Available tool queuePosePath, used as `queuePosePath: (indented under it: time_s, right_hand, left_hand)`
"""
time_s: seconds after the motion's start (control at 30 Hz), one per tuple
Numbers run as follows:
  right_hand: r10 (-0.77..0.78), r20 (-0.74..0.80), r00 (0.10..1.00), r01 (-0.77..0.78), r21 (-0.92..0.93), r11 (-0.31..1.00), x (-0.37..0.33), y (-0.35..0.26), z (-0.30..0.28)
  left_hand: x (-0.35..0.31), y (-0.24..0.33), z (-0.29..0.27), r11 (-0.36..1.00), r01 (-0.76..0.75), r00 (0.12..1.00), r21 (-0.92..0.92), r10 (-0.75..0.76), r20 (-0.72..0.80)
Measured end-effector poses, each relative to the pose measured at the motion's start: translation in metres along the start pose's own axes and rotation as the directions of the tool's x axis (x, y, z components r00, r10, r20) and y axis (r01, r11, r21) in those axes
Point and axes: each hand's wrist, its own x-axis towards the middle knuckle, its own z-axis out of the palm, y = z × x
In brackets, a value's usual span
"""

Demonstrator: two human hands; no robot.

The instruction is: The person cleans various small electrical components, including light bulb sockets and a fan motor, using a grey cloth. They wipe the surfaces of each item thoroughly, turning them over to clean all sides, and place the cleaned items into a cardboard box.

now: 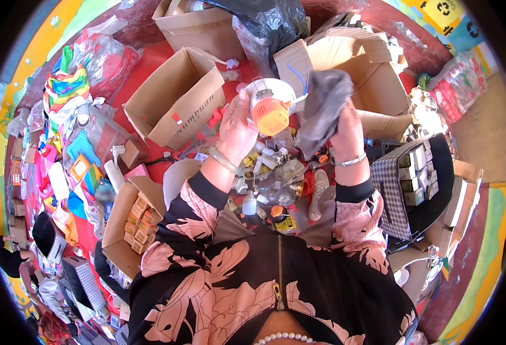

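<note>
The left hand [237, 127] is closed around a small round light fitting [271, 105], white at the rim with an orange back part turned toward the camera, held up in the air above a heap of small parts [270, 172] (bulbs, sockets and bits of clear wrapping, as far as can be told). A pale bangle [223, 161] sits on that wrist. The right hand [348, 129] is clamped on a grey cloth [323, 109], which hangs bunched just beside the fitting and touches or nearly touches its right edge; whether it truly rests against it cannot be told. A silver bracelet [350, 161] circles the right wrist. Both forearms come up in sleeves of black with a pink leaf print. Behind the left hand an open brown cardboard box [175, 100] lies tilted on the red surface [149, 63], and a second open carton [350, 63] stands behind the cloth. To the lower left another cardboard box [129, 221] holds rows of small yellow packets. To the right, a black tray [437, 172] carries stacked small white boxes, with a checked black-and-white cloth [392, 195] beside it. A dark plastic bag [276, 23] lies at the top
</note>
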Motion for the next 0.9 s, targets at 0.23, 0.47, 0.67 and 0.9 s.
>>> queuePosePath:
  time_s: [0.23, 0.47, 0.67, 0.9]
  right_hand:
    - [0.041, 0.140, 0.989, -0.024, -0.120, 0.992, -0.022, 0.026, 0.027]
    - [0.240, 0.264, 0.934, -0.018, -0.637, 0.770, -0.023, -0.015, 0.039]
    - [0.175, 0.473, 0.864, 0.215, -0.658, 0.722, -0.019, -0.008, 0.028]
    - [-0.027, 0.187, 0.982, 0.113, -0.466, 0.877, -0.012, 0.051, 0.026]
  left_hand:
    - [-0.008, -0.001, 0.002, 0.983, 0.027, 0.996, 0.180, -0.041, 0.075]
    - [-0.015, 0.015, -0.010, 0.667, -0.037, 0.953, 0.744, -0.201, 0.227]
    - [-0.016, 0.011, -0.014, 0.750, 0.007, 0.955, 0.662, -0.202, 0.218]
    - [-0.012, -0.003, 0.001, 0.996, 0.085, 0.994, -0.016, -0.086, -0.070]
